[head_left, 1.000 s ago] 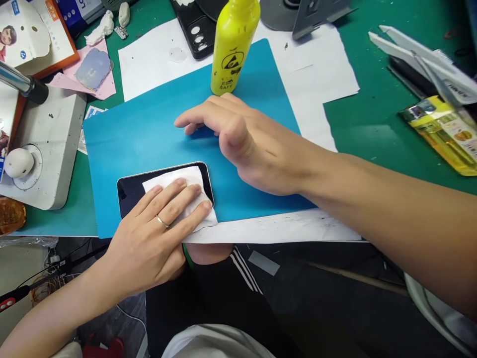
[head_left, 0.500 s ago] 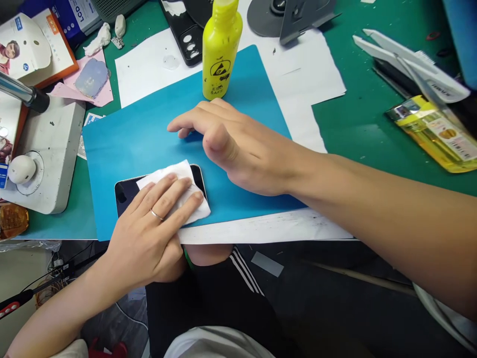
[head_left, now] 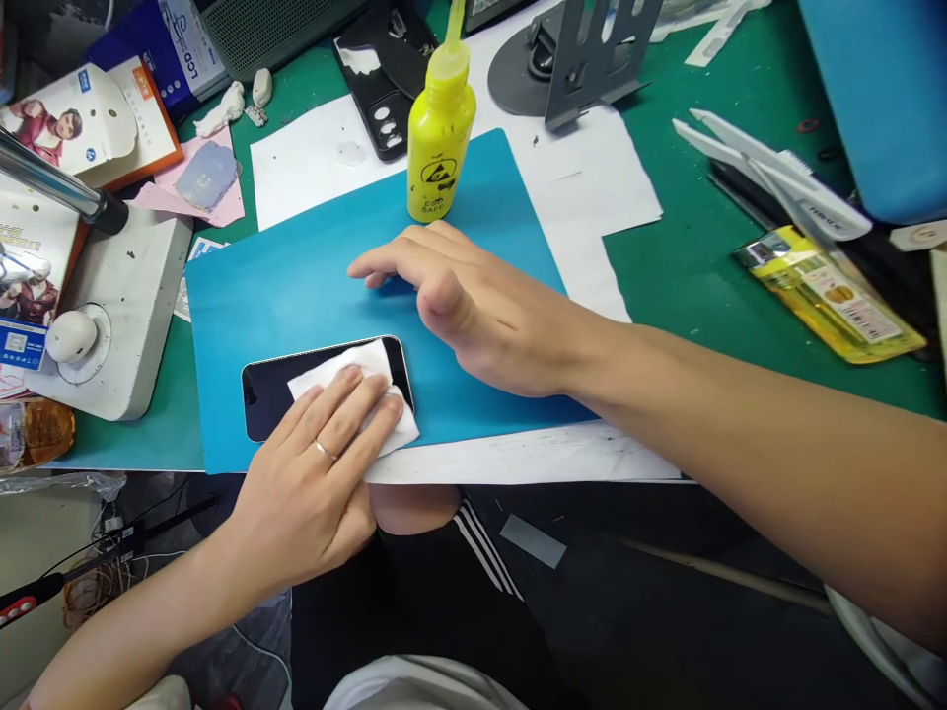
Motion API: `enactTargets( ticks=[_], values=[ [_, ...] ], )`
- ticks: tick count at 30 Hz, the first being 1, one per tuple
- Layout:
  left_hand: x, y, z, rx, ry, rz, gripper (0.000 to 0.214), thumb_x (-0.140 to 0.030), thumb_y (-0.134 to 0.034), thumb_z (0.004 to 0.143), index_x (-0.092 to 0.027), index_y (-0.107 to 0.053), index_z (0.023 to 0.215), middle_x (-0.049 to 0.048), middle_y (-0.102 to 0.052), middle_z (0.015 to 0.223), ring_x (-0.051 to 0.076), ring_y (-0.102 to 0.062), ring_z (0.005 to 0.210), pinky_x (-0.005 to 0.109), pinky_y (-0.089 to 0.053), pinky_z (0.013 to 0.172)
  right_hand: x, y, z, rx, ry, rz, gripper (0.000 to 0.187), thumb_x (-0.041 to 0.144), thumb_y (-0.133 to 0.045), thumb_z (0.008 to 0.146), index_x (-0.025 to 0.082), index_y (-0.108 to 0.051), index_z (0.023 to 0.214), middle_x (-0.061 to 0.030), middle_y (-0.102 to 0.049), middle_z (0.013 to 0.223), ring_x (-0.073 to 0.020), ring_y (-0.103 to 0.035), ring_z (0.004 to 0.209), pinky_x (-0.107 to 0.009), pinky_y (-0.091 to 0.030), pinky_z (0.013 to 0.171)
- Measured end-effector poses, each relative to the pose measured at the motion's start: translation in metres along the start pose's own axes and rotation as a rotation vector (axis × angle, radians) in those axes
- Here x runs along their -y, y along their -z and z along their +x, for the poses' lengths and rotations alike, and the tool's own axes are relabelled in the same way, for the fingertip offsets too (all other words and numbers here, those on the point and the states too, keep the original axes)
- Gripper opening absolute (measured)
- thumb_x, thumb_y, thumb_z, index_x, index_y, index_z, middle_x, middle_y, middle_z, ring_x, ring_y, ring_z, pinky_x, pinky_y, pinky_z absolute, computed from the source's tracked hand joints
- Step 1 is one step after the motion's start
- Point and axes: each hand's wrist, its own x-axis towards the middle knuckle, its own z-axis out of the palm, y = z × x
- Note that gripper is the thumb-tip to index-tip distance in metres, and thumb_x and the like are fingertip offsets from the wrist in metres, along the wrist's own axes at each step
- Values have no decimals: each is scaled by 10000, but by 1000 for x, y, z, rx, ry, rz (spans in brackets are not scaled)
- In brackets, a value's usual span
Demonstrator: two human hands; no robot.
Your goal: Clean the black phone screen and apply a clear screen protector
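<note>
On the blue mat (head_left: 288,266) lies a smartphone (head_left: 267,399) with a dark screen, near the table's front edge. My left hand (head_left: 318,463), with a ring on one finger, holds a folded white wipe (head_left: 340,367) pressed against the screen. The fingers cover part of the wipe and the phone's lower edge. To the right, my right hand (head_left: 473,296) rests its outer edge on the mat, fingers stretched out and thumb apart. It holds nothing. Just behind it stands a yellow squeeze bottle (head_left: 438,148) with a spout.
A grey metal stand (head_left: 592,69) and a black phone case (head_left: 385,123) are at the back. White tweezers (head_left: 784,182) and a yellow packet (head_left: 833,296) lie at right. A white device with a knob (head_left: 137,316) and product boxes (head_left: 81,128) sit at left.
My left hand and the wipe have shifted toward the phone's lower right, baring more of the screen's left side. The view has tilted slightly. My right hand keeps its pose.
</note>
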Motion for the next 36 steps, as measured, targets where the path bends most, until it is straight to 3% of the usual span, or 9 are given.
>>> enactTargets(
  ticks=[5, 8, 14, 16, 19, 24, 29, 33, 36],
  values=[
    [-10, 0, -32, -45, 130, 62, 608, -116, -453, 984, -75, -455, 1590, 197, -466, 1673, 322, -330, 1632, 471, -316, 1311, -3, -3, -2, -18, -16, 19, 1005, 894, -91, 932, 208, -678, 1375, -118, -694, 1245, -323, -584, 1216, -526, -457, 1118],
    [-21, -6, -37, -116, 227, 101, 585, -135, -452, 988, -44, -475, 1566, 220, -491, 1650, 340, -379, 1607, 482, -355, 1285, -4, -5, -2, -30, -22, 45, 1003, 906, -122, 925, 208, -683, 1378, -123, -704, 1203, -328, -601, 1178, -529, -474, 1083],
    [-51, -32, 6, -228, 345, 106, 599, -261, -430, 998, -1, -526, 1529, 207, -506, 1641, 382, -474, 1544, 533, -380, 1250, -7, -8, -5, 0, -21, -30, 997, 900, -75, 915, 252, -671, 1382, -118, -708, 1268, -332, -603, 1209, -543, -470, 1087],
    [-53, -35, 25, -268, 275, 107, 591, -319, -401, 1015, -10, -583, 1485, 195, -545, 1612, 369, -519, 1511, 545, -397, 1235, -12, -8, -8, 2, -41, -72, 1021, 893, -18, 903, 271, -649, 1410, -116, -700, 1287, -332, -595, 1233, -532, -490, 1067],
    [-49, -33, 39, -256, 172, 110, 573, -347, -352, 1061, -29, -622, 1453, 154, -621, 1553, 300, -539, 1502, 476, -419, 1238, -22, -8, -14, 2, -36, -128, 1020, 884, 45, 894, 336, -616, 1444, -94, -689, 1309, -330, -593, 1253, -505, -528, 1012],
    [-34, -28, 11, -218, 184, 150, 655, -512, -348, 1125, -44, -548, 1538, 134, -549, 1623, 283, -501, 1538, 416, -388, 1270, -34, -9, -20, -22, -10, -216, 995, 878, 62, 891, 374, -605, 1430, -90, -694, 1287, -325, -607, 1240, -519, -544, 964],
    [-21, -25, -28, -227, 370, 257, 776, -586, -297, 1125, 40, -549, 1508, 225, -551, 1595, 339, -553, 1490, 442, -442, 1220, -31, -11, -20, -28, -76, -235, 1031, 915, 96, 825, 432, -621, 1386, -64, -699, 1285, -320, -619, 1250, -530, -543, 978],
    [-35, -27, -35, -212, 452, 290, 911, -714, -405, 1057, 68, -547, 1501, 266, -540, 1588, 381, -540, 1495, 476, -415, 1251, -31, -13, -18, -82, -148, -162, 1056, 960, 87, 784, 458, -646, 1355, -52, -717, 1259, -324, -646, 1247, -544, -529, 1006],
    [-50, -29, -25, -205, 475, 276, 1038, -831, -428, 978, 49, -545, 1516, 250, -537, 1596, 378, -530, 1504, 484, -415, 1264, -33, -14, -18, -146, -172, -118, 1072, 970, 93, 780, 443, -686, 1295, -58, -729, 1206, -318, -675, 1205, -528, -532, 983]
  ],
)
